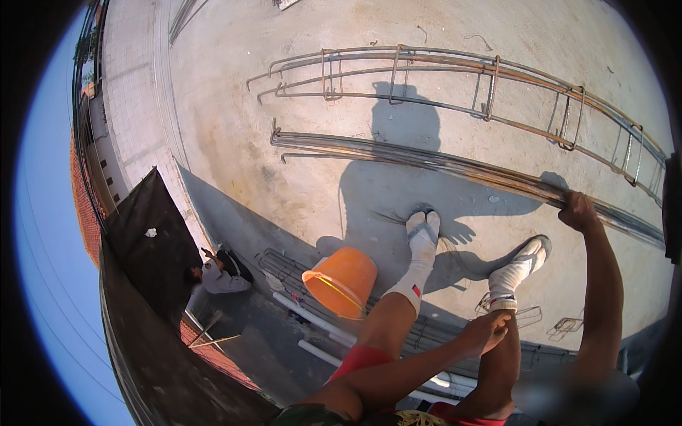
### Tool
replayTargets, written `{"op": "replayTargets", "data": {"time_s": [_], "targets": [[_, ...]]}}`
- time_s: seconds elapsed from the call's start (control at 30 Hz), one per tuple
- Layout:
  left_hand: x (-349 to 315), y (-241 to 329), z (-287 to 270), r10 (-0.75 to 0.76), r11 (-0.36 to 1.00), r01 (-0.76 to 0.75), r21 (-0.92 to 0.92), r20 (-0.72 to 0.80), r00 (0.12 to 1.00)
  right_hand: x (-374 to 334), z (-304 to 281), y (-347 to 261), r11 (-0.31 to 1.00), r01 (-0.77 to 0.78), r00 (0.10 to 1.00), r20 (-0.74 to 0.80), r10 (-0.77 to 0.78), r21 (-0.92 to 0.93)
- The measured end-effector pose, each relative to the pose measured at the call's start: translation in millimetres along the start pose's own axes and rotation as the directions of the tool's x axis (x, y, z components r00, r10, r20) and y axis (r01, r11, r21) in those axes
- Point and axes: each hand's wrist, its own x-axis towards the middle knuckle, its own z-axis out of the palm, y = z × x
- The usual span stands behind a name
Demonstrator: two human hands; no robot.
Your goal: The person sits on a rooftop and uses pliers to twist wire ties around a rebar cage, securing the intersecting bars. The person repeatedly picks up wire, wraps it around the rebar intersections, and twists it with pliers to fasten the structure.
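Note:
At the right, my right hand [579,211] is closed round a bundle of long, rusty steel bars [426,160] lying across the concrete, their hooked ends at the left. My left hand [486,332] is closed in front of my right shin, fingers pressed together; whatever it may hold is too small to make out. Beyond the bundle lies a long rebar cage [405,60] of bars with rectangular stirrups tied round them. Close to my right foot are loose rectangular stirrups [566,326].
An orange bucket [348,280] lies tipped beside my left leg. White pipes [312,316] and more rebar [280,266] are behind it. Another person [224,273] is at the left near a dark sheet [153,241]. My sandalled feet [423,231] stand on the concrete floor [284,192].

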Motion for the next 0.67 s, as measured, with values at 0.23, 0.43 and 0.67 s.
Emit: {"op": "replayTargets", "data": {"time_s": [0.23, 0.43, 0.67], "targets": [[-0.2, -7.1, 0.5, 0.055, 0.997, -0.052, 0.049, -0.052, 0.997, -32.5, 8.0, -22.6, 0.995, 0.093, 0.971, -0.215, -0.101, -0.046], [2.2, -9.6, -0.7, 0.02, 0.999, -0.017, 0.052, -0.06, 0.998, -39.9, 15.8, -17.5, 0.993, 0.092, 0.992, -0.076, -0.098, -0.079], [0.7, -0.9, -6.2, 0.091, 0.993, -0.082, 0.083, -0.115, 0.989, -66.9, 40.4, -10.4, 0.986, 0.071, 0.994, -0.066, -0.082, -0.153]]}}
